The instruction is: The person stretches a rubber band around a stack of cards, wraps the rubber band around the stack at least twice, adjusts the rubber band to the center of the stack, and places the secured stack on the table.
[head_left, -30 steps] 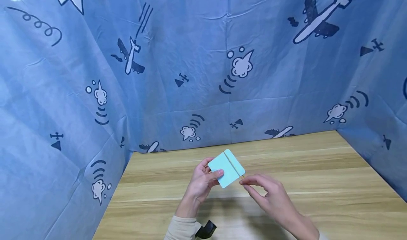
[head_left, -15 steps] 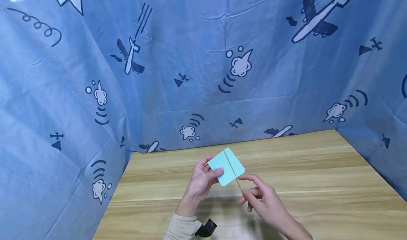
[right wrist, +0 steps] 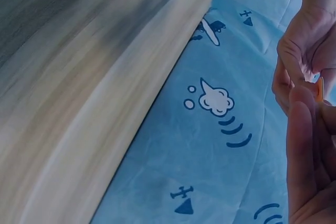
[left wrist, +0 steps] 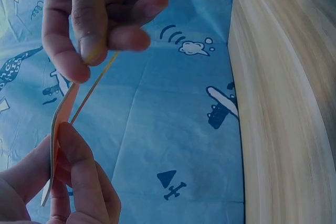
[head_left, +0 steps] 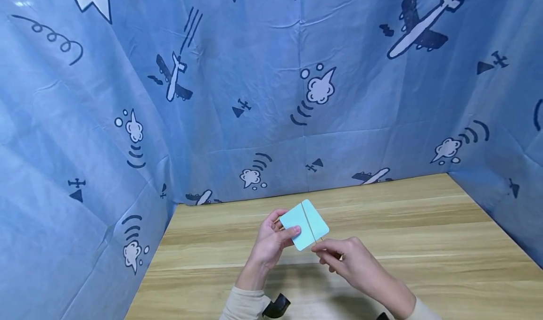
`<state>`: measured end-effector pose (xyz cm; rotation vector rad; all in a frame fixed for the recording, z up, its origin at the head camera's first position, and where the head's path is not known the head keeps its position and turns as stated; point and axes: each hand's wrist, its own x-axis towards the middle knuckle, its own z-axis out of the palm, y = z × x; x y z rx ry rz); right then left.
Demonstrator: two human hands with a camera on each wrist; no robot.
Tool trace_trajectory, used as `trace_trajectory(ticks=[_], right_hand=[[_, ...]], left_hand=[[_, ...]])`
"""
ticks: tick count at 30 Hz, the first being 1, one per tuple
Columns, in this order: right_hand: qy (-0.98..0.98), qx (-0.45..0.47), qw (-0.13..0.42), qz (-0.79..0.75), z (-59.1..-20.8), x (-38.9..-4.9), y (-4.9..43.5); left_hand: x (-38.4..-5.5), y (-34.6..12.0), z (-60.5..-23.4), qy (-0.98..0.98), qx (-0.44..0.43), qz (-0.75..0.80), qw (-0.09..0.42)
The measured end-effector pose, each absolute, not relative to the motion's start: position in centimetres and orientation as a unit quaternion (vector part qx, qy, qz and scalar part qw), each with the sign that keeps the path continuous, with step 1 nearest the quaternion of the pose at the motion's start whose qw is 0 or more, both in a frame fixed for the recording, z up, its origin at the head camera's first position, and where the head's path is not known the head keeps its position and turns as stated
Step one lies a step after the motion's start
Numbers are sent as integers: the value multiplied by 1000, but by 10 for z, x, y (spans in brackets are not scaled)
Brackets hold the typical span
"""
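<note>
A thin turquoise square card [head_left: 299,223] with rounded corners hangs above the table, tilted onto a corner. My left hand [head_left: 270,240] grips its left side, thumb on the face and fingers behind. A yellow rubber band [head_left: 309,222] crosses the face near the right side. My right hand [head_left: 345,258] pinches the band just off the card's lower right edge. Seen edge-on in the left wrist view, the card [left wrist: 62,114] looks slim, and the band [left wrist: 95,86] is pulled taut away from it toward the right fingers.
A wood-grain table [head_left: 415,216] lies under both hands. Behind it and on both sides hangs a blue curtain [head_left: 237,75] printed with planes and clouds. A black strap piece [head_left: 276,306] sits at the left sleeve.
The right hand drew the band down and away from the card's lower edge, then came back up close to that edge. The left hand and card have barely moved.
</note>
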<state>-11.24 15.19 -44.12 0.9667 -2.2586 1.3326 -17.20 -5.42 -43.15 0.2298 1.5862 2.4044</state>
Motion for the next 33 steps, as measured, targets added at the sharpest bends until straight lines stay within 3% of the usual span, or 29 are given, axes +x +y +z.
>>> trace_trajectory(ticks=[9, 18, 23, 33], right_hand=[[-807, 310, 185, 468, -440, -108, 147], [-722, 201, 185, 635, -447, -104, 130], [-688, 118, 152, 700, -446, -108, 124], [-688, 99, 98, 712, -446, -103, 125]], left_hand=[[-170, -54, -432, 553, 76, 821, 117], [-169, -51, -428, 565, 82, 816, 91], [-169, -51, -426, 570, 89, 813, 82], [-172, -54, -423, 555, 72, 827, 47]])
